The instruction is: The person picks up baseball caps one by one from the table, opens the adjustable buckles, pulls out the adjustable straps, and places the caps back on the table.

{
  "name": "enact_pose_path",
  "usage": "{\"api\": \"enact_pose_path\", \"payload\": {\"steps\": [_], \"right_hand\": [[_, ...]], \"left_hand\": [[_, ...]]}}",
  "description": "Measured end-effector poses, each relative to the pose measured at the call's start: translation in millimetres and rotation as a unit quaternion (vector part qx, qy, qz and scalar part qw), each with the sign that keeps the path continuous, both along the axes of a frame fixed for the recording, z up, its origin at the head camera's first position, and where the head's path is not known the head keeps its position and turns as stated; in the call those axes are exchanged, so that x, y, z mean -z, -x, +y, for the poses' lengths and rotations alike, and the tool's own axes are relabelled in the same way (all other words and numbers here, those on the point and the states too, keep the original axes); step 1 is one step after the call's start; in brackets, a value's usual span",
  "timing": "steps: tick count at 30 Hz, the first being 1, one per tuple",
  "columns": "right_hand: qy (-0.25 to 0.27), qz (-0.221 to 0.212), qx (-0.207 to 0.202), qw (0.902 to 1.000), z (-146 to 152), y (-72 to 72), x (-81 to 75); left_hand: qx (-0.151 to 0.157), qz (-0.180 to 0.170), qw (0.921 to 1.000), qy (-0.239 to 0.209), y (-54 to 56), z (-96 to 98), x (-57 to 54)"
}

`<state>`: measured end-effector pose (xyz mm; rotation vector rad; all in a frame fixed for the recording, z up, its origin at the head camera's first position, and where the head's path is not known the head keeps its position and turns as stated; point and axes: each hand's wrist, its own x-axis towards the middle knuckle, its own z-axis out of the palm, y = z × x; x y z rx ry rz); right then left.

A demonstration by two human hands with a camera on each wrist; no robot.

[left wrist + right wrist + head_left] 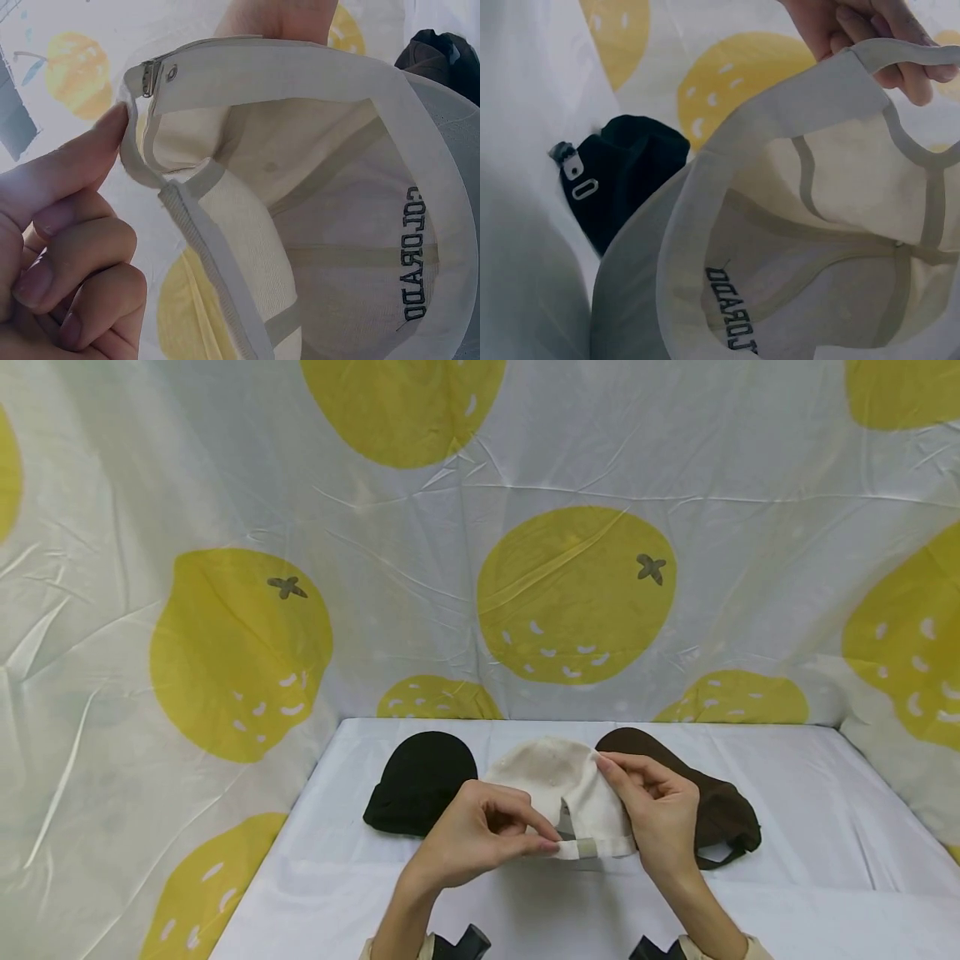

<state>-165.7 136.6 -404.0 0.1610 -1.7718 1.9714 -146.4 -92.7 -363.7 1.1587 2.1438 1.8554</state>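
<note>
Two pinches on a cream baseball cap (536, 762)

On my head feed, the left hand (487, 828) pinches the cap's back strap (568, 850) between thumb and forefinger; the right hand (663, 810) clasps the cap's side, fingers together. A black hat (423, 777) sits left of the cap, a brown baseball cap (723, 806) right. My left wrist feed adds COLORADO lettering (414, 255) inside the crown. Only my right wrist feed shows a metal buckle (572, 166) beyond the brim (641, 259).
</note>
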Motion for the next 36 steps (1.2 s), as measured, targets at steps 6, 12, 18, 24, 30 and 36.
{"api": "enact_pose_path", "payload": {"steps": [6,12,18,24,30,36], "right_hand": [[-0.022,-0.015,-0.021,0.9994,1.5,1.4,1.1],[-0.028,-0.032,-0.032,0.9986,3.3,1.1,-0.2],[-0.051,-0.020,-0.015,0.9984,3.6,-0.2,-1.4],[-0.088,0.023,-0.042,0.9950,6.3,-1.9,-0.8],[-0.088,0.088,-0.162,0.9789,10.7,-0.5,4.7],[-0.071,0.126,-0.249,0.9576,11.6,2.7,10.4]], "left_hand": [[-0.022,0.036,0.9984,-0.037,2.0,0.0,0.7],[-0.056,0.051,0.9948,-0.068,3.8,-0.1,1.6],[-0.082,0.066,0.9920,-0.070,5.1,-1.9,1.4],[-0.111,0.090,0.9864,-0.081,8.9,-4.4,3.1],[-0.129,0.102,0.9820,-0.093,12.7,-6.4,5.3],[-0.160,0.116,0.9739,-0.112,14.7,-8.2,6.6]]}}
